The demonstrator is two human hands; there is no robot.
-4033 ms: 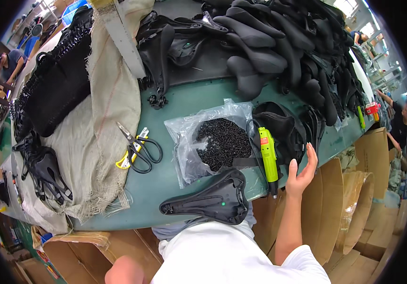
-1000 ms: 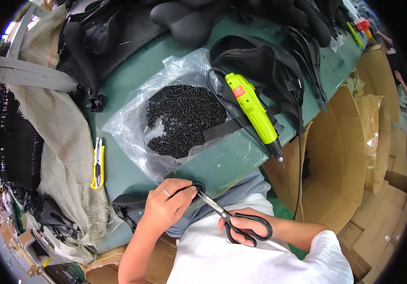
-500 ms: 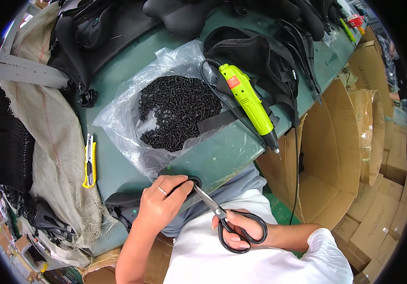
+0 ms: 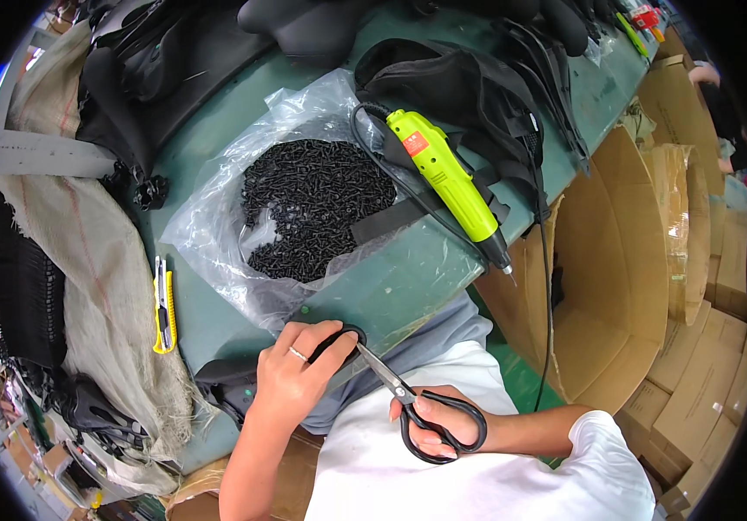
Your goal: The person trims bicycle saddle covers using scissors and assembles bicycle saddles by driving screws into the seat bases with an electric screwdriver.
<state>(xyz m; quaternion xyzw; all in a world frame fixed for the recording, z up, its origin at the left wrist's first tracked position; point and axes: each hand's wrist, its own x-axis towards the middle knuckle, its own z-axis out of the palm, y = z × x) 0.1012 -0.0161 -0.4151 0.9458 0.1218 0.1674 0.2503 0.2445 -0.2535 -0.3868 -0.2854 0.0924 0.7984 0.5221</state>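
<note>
Scissors [image 4: 402, 392] Meet a Curved Black Rim at the Desk's Edge

You work close to your body, your left hand [image 4: 291, 373], a slim silver-toned ring on one finger, pinching a curved black rim [image 4: 354, 332] with a smooth, rounded end. Your right hand [image 4: 443, 425] is curled around the looped black handles of the scissors, fingers and thumb set in the rings; the bare metal blades slant up toward the left, their narrow tips at the rim. Both lie low in the view, in front of your white cotton-like shirt [image 4: 443, 382]. Beside your left wrist, a dark molded piece [image 4: 226, 373] shows at the corner of the green, smooth-topped desk [image 4: 391, 304]; your hand hides whether it joins the rim.

Beyond your hands, a crinkled, clear plastic bag [image 4: 204, 230] spreads around a heap of small black screws [image 4: 330, 187]. To its right lies a lime-green power screwdriver [image 4: 447, 178], its dark tapered nose pointing toward you, near limp black fabric [image 4: 477, 87]. To the left rest a yellow utility knife [image 4: 165, 308] and a coarse, frayed woven sack [image 4: 100, 260]. At right, a brown cardboard box [image 4: 608, 295] gapes below the desk.
</note>
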